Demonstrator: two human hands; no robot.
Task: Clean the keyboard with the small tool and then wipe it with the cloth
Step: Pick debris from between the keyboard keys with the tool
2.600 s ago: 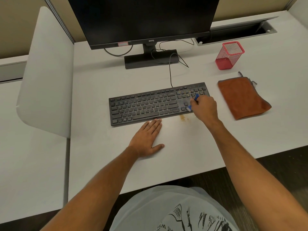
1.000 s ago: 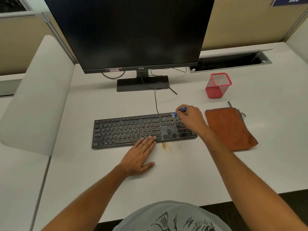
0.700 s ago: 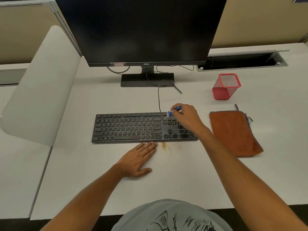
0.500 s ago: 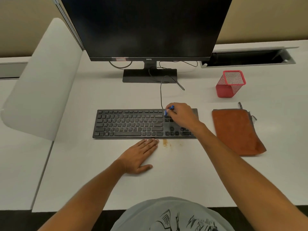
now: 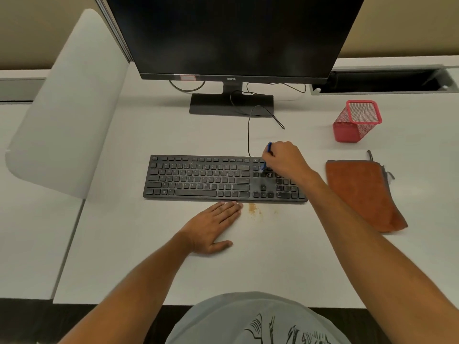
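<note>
From the head view, the right hand (image 5: 285, 160) has its grip closed round a small blue-handled brush tool (image 5: 267, 156), fingers curled about the handle so that the blue end sticks up past the knuckles and the pale bristle tip points down onto the keys. Directly beneath that grip lies the flat black rectangular keyboard (image 5: 203, 178), the brush tip touching the block of keys between the main letters and the number pad; most of the keyboard stretches away to the left of the grip. Nearer the person than the grip, the left hand (image 5: 213, 228) lies flat on the white worktop (image 5: 285, 264) with its grip apart, fingers straight and together, their tips touching the keyboard's front edge and holding nothing. Just to the right of those fingertips a small brownish stain (image 5: 252, 208) marks the worktop. To the right of the brush grip, near but apart from the keyboard, the rust-orange folded cloth (image 5: 362, 194) lies flat. Beyond it stands a red wire-mesh pen cup (image 5: 357, 121), and beyond the grip a black cable (image 5: 248, 135) runs toward the dark monitor (image 5: 231, 33).
</note>
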